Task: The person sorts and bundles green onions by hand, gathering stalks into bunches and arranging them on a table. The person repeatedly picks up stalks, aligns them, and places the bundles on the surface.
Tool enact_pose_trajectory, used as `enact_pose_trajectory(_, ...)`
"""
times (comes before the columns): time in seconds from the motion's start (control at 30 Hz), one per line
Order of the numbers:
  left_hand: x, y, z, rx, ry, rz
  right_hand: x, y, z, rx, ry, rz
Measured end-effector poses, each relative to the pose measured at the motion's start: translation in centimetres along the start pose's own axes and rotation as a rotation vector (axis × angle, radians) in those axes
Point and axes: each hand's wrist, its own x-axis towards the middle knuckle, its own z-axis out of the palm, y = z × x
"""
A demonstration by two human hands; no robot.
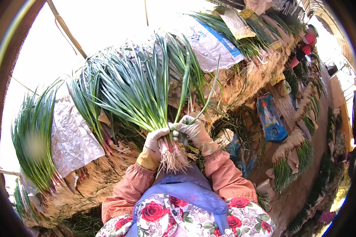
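Note:
Just above their roots, a fanned bunch of green onions [139, 97] is gripped by my left hand [155, 145], gloved in white and yellow. My right hand [192, 131], in a pale glove, touches the bunch's right side and pinches a single green onion leaf [210, 91] that bends up and right. The bunch's pinkish bases and pale roots [173, 158] hang over my lap. Behind my hands, more green onions [90, 109] lie on the piled stack, roots towards me.
A long root-edged stack [249, 77] runs from lower left to upper right, partly covered by white woven sacks [74, 136]. A blue printed bag [271, 118] and tied onion bundles [305, 157] lie to the right. Another person [308, 41] is at the far upper right.

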Motion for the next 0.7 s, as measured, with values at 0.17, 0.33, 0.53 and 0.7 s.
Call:
enact_pose_trajectory(0.17, -0.7, 0.5, -0.8, -0.003, 0.058, -0.009, 0.2, -0.5, -0.3, -0.015, 0.114, -0.168)
enact_pose_trajectory(0.33, -0.7, 0.9, 0.0, -0.031, -0.039, -0.032, 1.7, 1.7, 0.3, 0.323, -0.001, 0.072)
enact_pose_trajectory(0.53, 0.3, 0.7, -3.0, 0.076, 0.046, -0.111, 1.4, 1.6, 0.9, -0.318, -0.021, -0.223)
enact_pose_trajectory(0.7, -0.5, 1.2, -0.4, 0.100, 0.125, 0.037, -1.9, -1.4, 1.2, 0.355, 0.306, -0.484)
